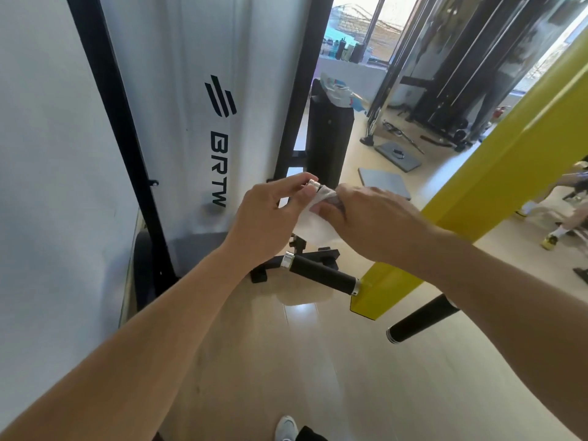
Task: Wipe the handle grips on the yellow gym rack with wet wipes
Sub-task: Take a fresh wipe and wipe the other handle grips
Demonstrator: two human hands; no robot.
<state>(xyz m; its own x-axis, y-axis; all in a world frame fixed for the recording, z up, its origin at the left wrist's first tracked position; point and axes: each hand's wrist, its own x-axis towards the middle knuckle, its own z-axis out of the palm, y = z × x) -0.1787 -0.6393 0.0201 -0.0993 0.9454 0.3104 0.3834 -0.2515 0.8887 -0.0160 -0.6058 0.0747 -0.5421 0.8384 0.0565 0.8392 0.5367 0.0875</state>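
Note:
A yellow rack beam [496, 173] slants from upper right down to the centre. Black handle grips with silver end caps stick out of it. My left hand [270, 218] pinches the silver end of the upper grip [313, 185]. My right hand [375, 218] is wrapped around that grip with a white wet wipe [313, 229] pressed onto it; the wipe hangs below my fingers. The grip itself is mostly hidden under the wipe and my hands. A second grip [321, 273] juts out lower down, bare. A third grip [423, 319] points toward me at the right.
A white panel [197, 122] marked BRTW in a black frame stands close on the left. A black padded post [329, 138] is behind my hands. Grey mats [385, 183] lie on the wooden floor. A black cable machine [461, 74] stands at the back right. Another person's feet [550, 240] show at the right edge.

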